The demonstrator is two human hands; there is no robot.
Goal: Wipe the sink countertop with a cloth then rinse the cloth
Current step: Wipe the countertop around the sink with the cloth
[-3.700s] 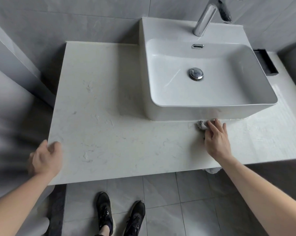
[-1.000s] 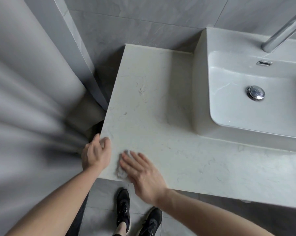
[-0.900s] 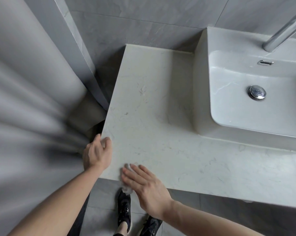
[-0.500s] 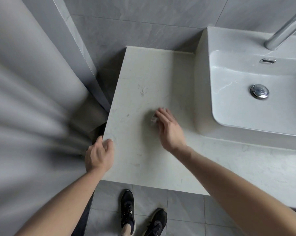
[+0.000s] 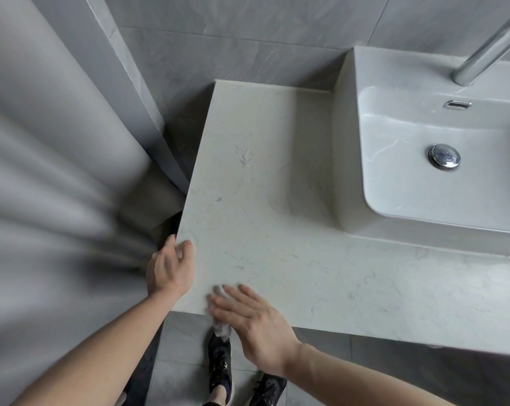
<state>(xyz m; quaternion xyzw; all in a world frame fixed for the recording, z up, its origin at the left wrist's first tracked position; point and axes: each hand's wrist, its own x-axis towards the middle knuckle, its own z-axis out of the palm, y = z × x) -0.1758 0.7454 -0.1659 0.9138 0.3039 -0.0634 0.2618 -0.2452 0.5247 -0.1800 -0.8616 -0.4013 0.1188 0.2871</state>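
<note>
Right hand (image 5: 252, 320) presses flat, fingers straight, on the cloth (image 5: 221, 328) at the countertop's (image 5: 277, 230) front-left corner; left hand (image 5: 168, 268) grips the side edge. Wiping looks underway; rinsing at the sink (image 5: 417, 183) remains undone.

Both forearms bare, no sleeves visible. Left hand (image 5: 169, 269) and right hand (image 5: 255, 323) ungloved. Feet in black lace-up sports shoes (image 5: 220, 361).

No readable text, label, brand, number or sign appears on anything here.
</note>
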